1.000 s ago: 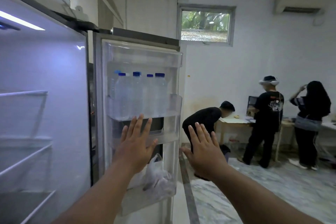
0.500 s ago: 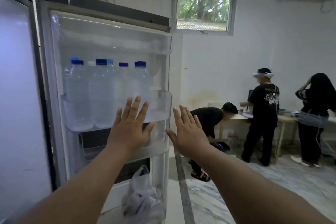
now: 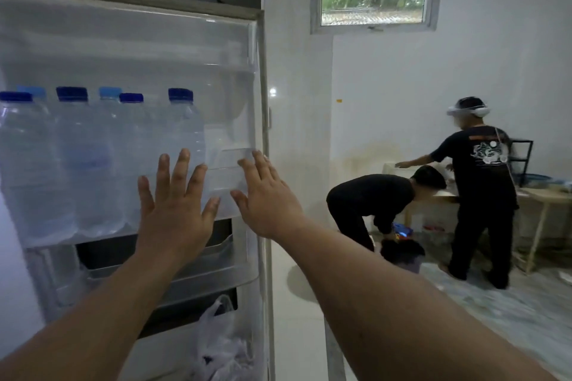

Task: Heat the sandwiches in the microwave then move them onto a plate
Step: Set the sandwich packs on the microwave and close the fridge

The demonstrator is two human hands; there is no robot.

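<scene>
Left hand [image 3: 173, 210] and right hand [image 3: 266, 198] are held flat, fingers spread, grasping nothing, at fridge door [image 3: 260, 71] edge; open floor [image 3: 297, 303] rightward; water bottles [image 3: 93, 164] shelved leftward.

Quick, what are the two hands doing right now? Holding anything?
Left hand: open, fingers spread, flat at the fridge door, holding nothing.
Right hand: open, at the door's edge, holding nothing.

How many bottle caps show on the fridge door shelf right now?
6 caps, all in the door's upper shelf: four dark blue in front, two lighter blue behind. More may be hidden.
</scene>
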